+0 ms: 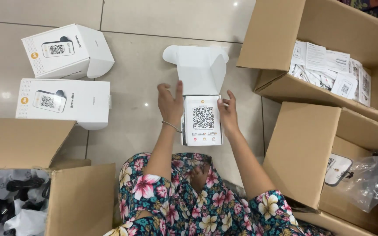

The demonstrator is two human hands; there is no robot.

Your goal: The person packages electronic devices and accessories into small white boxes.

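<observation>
Two closed white cardboard boxes (64, 72) sit on the pale tiled floor (145, 26) at upper left, above a brown carton of black cables (16, 196). At centre, the left hand (170, 104) and right hand (228, 114) press flat, fingers spread, against either side of the open white box with a square-patterned card on top (202, 120); neither grips it. Packing looks underway; tucking the raised lid (196, 65) down seems next. Further right, paper leaflets (329, 72) fill a brown carton.
</observation>
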